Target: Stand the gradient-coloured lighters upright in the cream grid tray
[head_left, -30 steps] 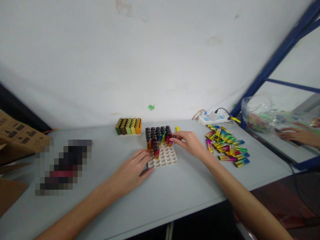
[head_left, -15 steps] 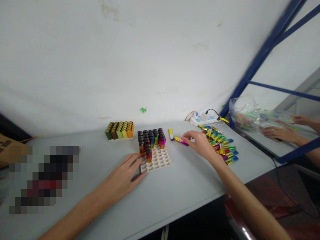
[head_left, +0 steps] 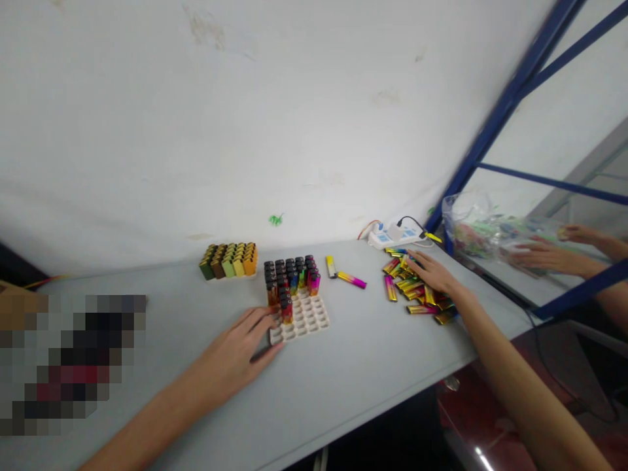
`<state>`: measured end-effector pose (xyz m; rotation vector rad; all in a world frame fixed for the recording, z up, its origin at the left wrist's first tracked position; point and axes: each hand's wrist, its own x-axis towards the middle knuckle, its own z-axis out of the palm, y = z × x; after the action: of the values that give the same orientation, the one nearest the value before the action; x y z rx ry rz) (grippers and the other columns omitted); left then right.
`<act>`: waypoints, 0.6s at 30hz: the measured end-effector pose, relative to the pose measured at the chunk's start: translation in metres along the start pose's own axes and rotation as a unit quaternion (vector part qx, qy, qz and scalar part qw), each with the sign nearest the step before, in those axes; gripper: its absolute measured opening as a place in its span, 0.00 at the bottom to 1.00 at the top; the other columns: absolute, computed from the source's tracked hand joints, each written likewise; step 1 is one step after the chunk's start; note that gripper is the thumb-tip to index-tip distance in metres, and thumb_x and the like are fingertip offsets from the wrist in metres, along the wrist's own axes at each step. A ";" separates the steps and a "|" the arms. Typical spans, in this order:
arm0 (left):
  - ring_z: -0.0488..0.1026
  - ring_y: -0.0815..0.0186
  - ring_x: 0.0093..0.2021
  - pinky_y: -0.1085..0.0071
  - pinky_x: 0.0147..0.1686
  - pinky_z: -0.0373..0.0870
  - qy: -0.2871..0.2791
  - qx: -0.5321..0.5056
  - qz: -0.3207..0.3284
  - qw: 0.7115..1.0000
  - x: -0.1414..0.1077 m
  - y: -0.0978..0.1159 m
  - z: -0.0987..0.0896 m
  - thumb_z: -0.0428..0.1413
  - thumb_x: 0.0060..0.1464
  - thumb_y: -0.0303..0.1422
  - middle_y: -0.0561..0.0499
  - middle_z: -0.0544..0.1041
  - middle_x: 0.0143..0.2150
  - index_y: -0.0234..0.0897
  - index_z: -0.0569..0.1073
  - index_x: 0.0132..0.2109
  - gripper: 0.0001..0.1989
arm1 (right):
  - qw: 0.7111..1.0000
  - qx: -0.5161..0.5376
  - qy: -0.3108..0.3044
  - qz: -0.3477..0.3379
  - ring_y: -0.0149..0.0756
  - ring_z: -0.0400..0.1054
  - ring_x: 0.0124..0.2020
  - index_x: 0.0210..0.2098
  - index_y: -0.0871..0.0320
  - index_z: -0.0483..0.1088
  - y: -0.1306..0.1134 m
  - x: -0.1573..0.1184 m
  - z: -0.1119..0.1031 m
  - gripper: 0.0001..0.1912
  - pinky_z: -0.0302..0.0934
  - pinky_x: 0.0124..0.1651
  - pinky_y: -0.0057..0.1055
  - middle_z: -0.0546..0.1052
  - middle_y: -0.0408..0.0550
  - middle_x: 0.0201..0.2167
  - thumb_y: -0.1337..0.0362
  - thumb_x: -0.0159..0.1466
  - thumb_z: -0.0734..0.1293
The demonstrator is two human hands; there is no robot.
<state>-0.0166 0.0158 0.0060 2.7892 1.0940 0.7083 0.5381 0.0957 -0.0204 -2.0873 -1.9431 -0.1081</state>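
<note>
Pinch lighters [head_left: 416, 288] mid-body — probably light, stiff, slippery. With left hand [head_left: 244, 343] spread against tray [head_left: 311, 320], right hand [head_left: 434, 271] over lighters — cannot tell if gripping.

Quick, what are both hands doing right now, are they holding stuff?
Left hand: open, touching the white tray.
Right hand: on the loose lighters; can't tell if it's gripping one.

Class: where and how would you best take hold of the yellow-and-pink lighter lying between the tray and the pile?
Probably pinch the yellow-and-pink lighter across its slim middle, from above and the pile side, with the right hand. It lies flat with both long edges exposed; its yellow end nearly meets the yellow lighter, so fingers there might knock that.
</note>
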 end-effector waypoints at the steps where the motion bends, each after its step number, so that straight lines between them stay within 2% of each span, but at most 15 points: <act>1: 0.77 0.54 0.57 0.55 0.59 0.78 0.001 0.000 0.000 1.000 0.000 0.000 0.000 0.54 0.69 0.39 0.43 0.78 0.54 0.40 0.74 0.51 0.11 | 1.000 0.020 -0.015 0.002 0.53 0.61 0.72 0.73 0.53 0.63 -0.003 0.000 0.002 0.38 0.53 0.74 0.50 0.66 0.57 0.72 0.39 0.74 0.51; 5: 0.77 0.54 0.56 0.56 0.58 0.78 0.005 0.003 -0.001 1.000 0.000 -0.001 0.001 0.54 0.69 0.40 0.44 0.78 0.54 0.40 0.74 0.51 0.11 | 0.998 0.047 -0.032 0.009 0.57 0.58 0.73 0.72 0.58 0.65 -0.021 -0.003 0.005 0.41 0.51 0.75 0.51 0.64 0.61 0.73 0.38 0.73 0.52; 18: 0.78 0.54 0.56 0.56 0.58 0.77 0.006 0.006 0.001 1.000 0.001 -0.001 0.000 0.54 0.69 0.40 0.44 0.79 0.53 0.40 0.75 0.50 0.11 | 0.996 0.076 -0.006 -0.052 0.55 0.61 0.71 0.68 0.53 0.70 -0.111 -0.018 0.011 0.34 0.55 0.73 0.53 0.68 0.58 0.71 0.40 0.74 0.55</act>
<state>-0.0172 0.0172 0.0058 2.8008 1.1009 0.7228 0.4254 0.0871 -0.0175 -1.8950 -2.0012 0.0311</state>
